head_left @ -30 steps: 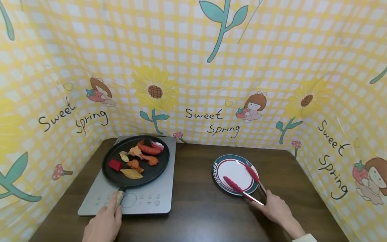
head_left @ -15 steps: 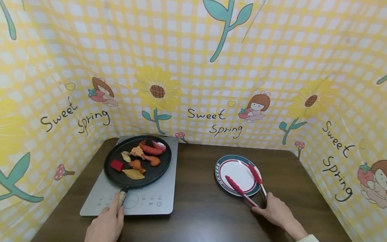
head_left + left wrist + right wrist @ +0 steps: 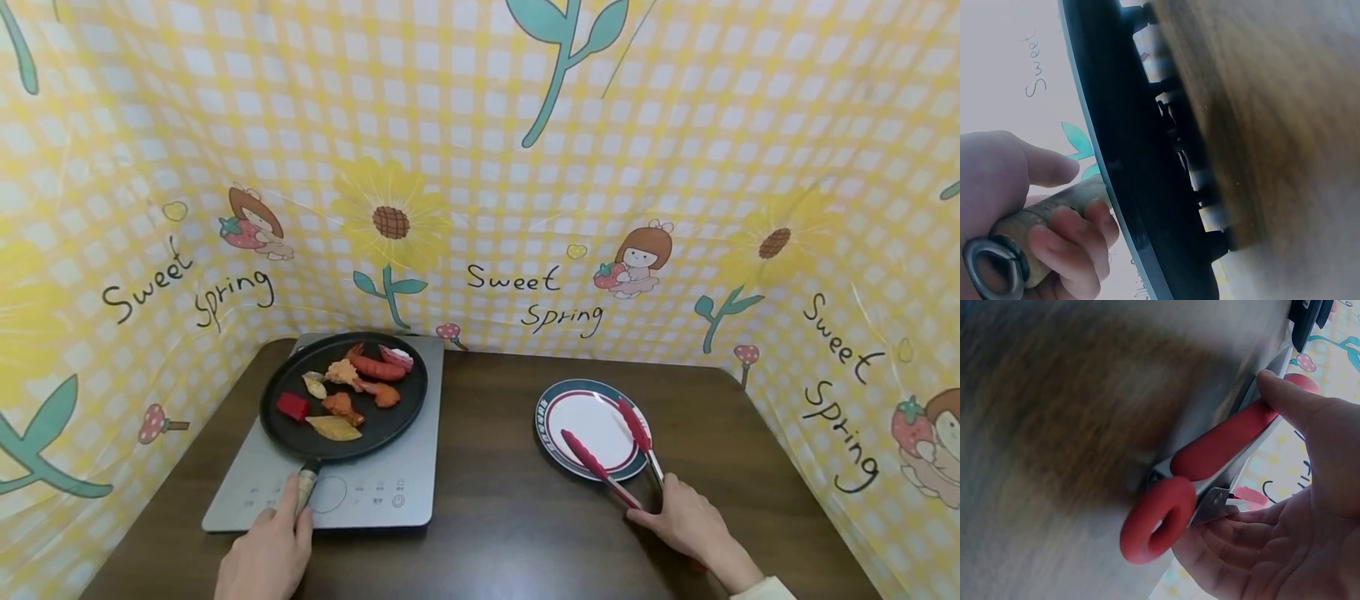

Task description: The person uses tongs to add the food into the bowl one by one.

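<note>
My left hand [image 3: 266, 550] grips the pale handle [image 3: 307, 483] of a black round frying pan [image 3: 396, 421]. In the left wrist view the fingers [image 3: 1066, 240] curl round this handle, which ends in a metal ring [image 3: 994, 269]. Several toy-like foods lie in the pan: a red block [image 3: 292, 407], a red shrimp-like piece [image 3: 375, 365], orange-brown fried-looking pieces [image 3: 342, 406] and a yellow leaf-shaped piece [image 3: 333, 428]. My right hand [image 3: 693, 525] holds red-tipped metal tongs [image 3: 583, 452], thumb on one arm, fingers on the other. The tongs' arms are spread over a white plate [image 3: 588, 417] with a dark green rim.
Beneath the pan stands a silver induction cooktop [image 3: 405, 492] on the left of the brown wooden table [image 3: 487, 467]. The plate sits on the right side. A yellow checked cloth [image 3: 480, 183] walls the table at the back and both sides.
The whole scene shifts slightly right in the head view. The tongs' spread over the plate has narrowed a little. Pan, foods and plate keep their places, and both hands keep their holds.
</note>
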Demonstrator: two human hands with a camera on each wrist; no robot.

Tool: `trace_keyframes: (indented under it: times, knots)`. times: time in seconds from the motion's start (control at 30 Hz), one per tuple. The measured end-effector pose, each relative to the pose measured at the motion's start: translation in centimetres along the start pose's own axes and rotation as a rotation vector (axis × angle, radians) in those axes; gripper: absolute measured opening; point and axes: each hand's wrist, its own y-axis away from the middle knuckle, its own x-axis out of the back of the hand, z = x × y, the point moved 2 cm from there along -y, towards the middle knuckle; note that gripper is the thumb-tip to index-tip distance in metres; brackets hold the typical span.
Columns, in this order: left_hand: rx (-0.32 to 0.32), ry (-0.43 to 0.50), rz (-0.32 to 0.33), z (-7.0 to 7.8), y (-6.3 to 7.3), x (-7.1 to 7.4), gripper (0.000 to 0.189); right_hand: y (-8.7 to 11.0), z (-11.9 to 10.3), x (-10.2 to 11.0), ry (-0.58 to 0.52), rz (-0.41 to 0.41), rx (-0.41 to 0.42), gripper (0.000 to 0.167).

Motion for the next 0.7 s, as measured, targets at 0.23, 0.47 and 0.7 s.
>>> trace_keyframes:
  times: [0.23,0.47,0.7]
  knots:
    - [0.012,-0.006,0.007,0.2,0.1,0.0,0.059,0.2,-0.1,0.3,-0.001,0.004,0.010,0.071]
    - [-0.001,-0.015,0.009,0.3,0.2,0.4,0.062,0.2,-0.4,0.0,-0.023,0.012,0.017,0.070]
    - [-0.050,-0.046,-0.143,-0.2,-0.6,1.2,0.077,0.2,-0.5,0.4,-0.034,0.019,0.011,0.075]
